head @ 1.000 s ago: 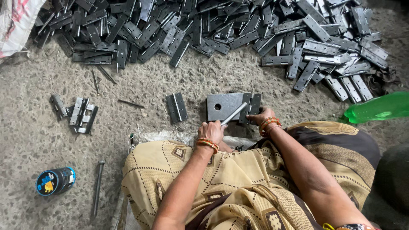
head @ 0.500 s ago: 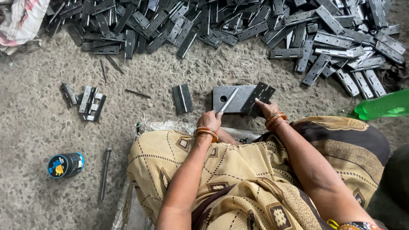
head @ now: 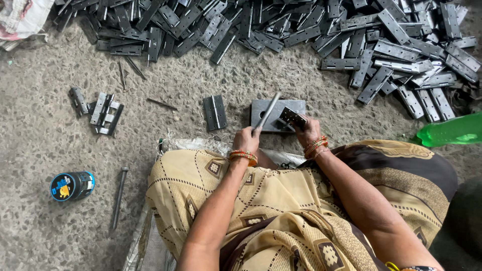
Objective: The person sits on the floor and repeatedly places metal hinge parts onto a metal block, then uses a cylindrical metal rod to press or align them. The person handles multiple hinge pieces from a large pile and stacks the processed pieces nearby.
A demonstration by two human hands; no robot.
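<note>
While my left hand (head: 246, 139) is closed around a thin metal rod (head: 268, 110), the rod slants up and to the right over the flat steel block (head: 266, 108). My right hand (head: 307, 131) pinches a small dark hinge (head: 292, 118) standing on that block, just right of the rod's shaft. A finished hinge (head: 215, 112) lies left of the block, with the loose hinge pile (head: 301, 30) beyond.
</note>
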